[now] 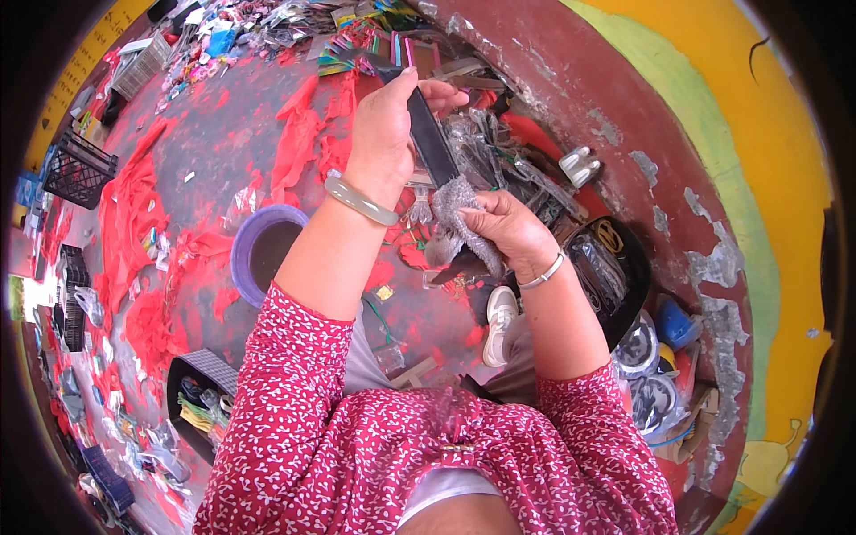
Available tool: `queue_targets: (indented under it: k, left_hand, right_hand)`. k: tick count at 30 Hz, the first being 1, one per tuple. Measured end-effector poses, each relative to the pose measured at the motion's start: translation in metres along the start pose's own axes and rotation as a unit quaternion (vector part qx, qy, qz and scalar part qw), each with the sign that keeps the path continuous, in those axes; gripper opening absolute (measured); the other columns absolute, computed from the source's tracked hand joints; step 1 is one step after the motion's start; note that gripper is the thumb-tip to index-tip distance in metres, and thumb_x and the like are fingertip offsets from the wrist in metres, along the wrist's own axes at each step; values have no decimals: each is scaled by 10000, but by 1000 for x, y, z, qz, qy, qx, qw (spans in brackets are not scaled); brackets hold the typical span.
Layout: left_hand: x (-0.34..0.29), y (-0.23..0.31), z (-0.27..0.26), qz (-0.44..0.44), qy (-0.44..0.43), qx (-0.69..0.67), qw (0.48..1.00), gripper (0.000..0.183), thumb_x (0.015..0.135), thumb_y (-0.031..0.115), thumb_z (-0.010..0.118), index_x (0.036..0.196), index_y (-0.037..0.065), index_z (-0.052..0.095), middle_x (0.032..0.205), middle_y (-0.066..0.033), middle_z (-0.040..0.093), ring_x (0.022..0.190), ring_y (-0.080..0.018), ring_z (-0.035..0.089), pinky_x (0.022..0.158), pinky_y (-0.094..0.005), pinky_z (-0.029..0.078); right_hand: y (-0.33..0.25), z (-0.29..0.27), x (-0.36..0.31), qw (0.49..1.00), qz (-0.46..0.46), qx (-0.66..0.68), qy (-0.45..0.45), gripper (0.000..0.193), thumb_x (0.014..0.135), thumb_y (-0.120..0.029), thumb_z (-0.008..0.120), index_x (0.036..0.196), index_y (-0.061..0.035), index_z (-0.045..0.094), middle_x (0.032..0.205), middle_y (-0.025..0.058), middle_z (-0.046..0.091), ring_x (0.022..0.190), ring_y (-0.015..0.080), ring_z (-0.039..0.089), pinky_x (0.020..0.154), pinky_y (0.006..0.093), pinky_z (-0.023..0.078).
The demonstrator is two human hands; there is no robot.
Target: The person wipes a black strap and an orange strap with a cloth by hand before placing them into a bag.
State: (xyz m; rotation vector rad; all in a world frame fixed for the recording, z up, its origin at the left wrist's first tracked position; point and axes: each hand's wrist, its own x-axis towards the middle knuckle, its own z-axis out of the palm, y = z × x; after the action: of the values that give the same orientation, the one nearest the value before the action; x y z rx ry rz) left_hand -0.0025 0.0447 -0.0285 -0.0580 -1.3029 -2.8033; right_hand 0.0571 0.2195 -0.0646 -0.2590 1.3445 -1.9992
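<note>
A long, flat black strip (430, 134) slants across the space in front of me; I cannot tell its exact kind. My left hand (385, 125), with a pale bangle at the wrist, holds it near its upper part, the strip passing between palm and fingers. Lower down, my right hand (510, 230) pinches a grey fluffy cloth (459, 214) with the thumb on top. The cloth lies against the strip's lower end and its loose corners hang below. Its folds hide where the strip ends.
A purple bucket (245, 254) of dark liquid stands left of my left forearm. Plastic-wrapped goods (481, 147) lie along the red wall (571, 89). A black bin (631, 276) sits by my right arm. Red torn sheeting (134, 223) and a black crate (82, 168) are at left.
</note>
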Motion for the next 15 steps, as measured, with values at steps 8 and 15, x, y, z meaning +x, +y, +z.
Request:
queue_targets:
  k: [8, 15]
  left_hand:
    - [0, 3, -2, 55, 27, 41, 997, 369, 905, 252, 409, 803, -49, 598, 804, -170, 646, 772, -227, 628, 705, -289, 473]
    - [29, 18, -36, 50, 137, -45, 988, 332, 912, 200, 350, 830, -51, 552, 858, -223, 629, 826, -297, 628, 718, -338, 467]
  right_hand:
    - [-5, 0, -18, 999, 13, -44, -1, 217, 858, -112, 555, 1016, 33, 589, 807, 96, 644, 679, 139, 626, 612, 257, 524]
    - [14, -12, -33, 988, 50, -143, -11, 175, 868, -145, 553, 955, -7, 615, 719, 36, 622, 588, 100, 596, 526, 230, 487]
